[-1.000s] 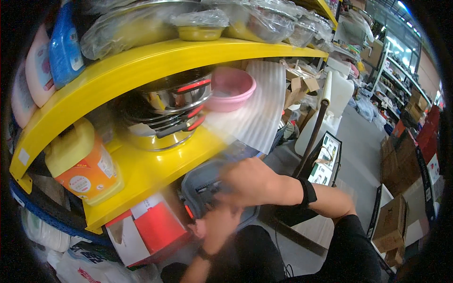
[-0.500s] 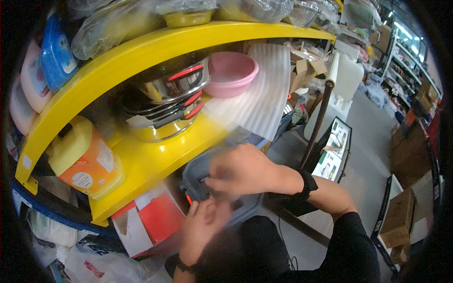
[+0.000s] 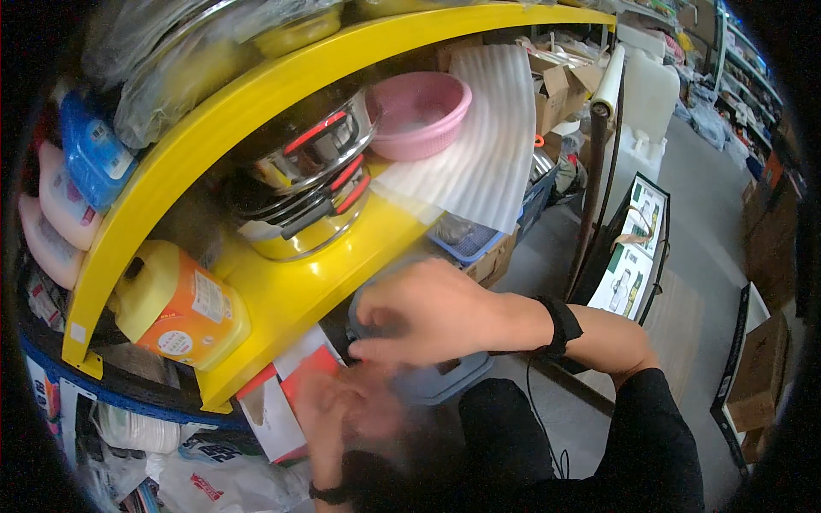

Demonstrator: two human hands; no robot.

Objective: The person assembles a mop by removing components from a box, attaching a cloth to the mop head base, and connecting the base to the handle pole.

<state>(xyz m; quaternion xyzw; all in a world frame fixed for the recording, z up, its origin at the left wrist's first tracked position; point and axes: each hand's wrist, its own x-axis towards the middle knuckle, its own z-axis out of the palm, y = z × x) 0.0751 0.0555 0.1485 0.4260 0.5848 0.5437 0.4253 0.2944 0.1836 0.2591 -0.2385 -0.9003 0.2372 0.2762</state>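
Observation:
My right hand [image 3: 432, 312] is above a grey plastic bin [image 3: 445, 383], with its fingers curled in. Anything inside that grip is too hidden to make out. My left hand [image 3: 338, 410] is lower and to the left, in front of a red and white box [image 3: 272, 419]. Motion smears its fingers, so their pose and contents do not show. The two hands are close together, and the right hand and forearm cover part of the bin.
A yellow shelf [image 3: 316, 299] carries stacked steel pots [image 3: 316, 154], a pink basin [image 3: 419, 115] and a yellow jug [image 3: 184, 299]. White foam sheet [image 3: 492, 137] hangs over its edge. To the right are a long flat box [image 3: 629, 248] and cardboard boxes [image 3: 757, 376].
Both hands have shifted slightly; the left one is now lower and more blurred, off the bin. A small orange-red piece beside the left hand no longer shows. The whole view has turned a little.

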